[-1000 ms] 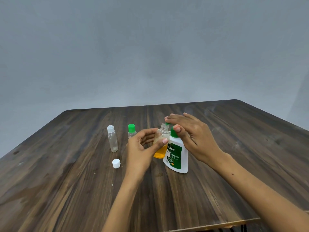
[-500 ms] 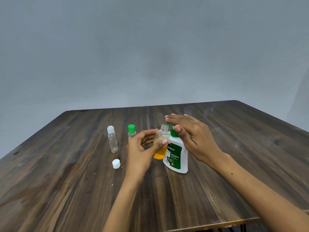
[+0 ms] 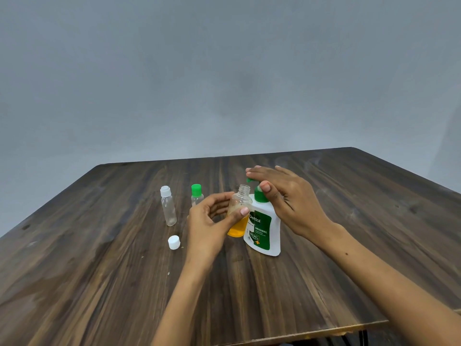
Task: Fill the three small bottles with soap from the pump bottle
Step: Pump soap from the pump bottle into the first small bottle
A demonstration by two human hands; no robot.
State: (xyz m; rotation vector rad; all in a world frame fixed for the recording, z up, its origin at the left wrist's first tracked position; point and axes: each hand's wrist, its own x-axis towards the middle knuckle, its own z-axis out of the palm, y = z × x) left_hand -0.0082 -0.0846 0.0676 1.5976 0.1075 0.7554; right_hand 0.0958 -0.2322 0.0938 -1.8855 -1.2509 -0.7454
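Dettol pump bottle [image 3: 264,228] is pressed on the desk [image 3: 99,283] by the flat right hand [image 3: 287,196]; the uncapped small bottle [image 3: 239,216], gripped by curled left-hand fingers [image 3: 243,211], is kept under the nozzle, probably to catch soap.

A plain grey wall [image 3: 224,71] fills the upper half of the view, unbroken and matte, with faint darker smudging near its middle. Lighting is even and diffuse; shadows on the furniture are soft. A dark wooden table [image 3: 99,283] occupies the lower half, its grain running from near to far in brown and grey streaks. The far edge meets the wall line, with a rounded far-left corner and a far-right corner angled away. The near-right edge [image 3: 324,332] shows a paler, chipped strip of exposed board. Scattered pale specks lie on the surface.
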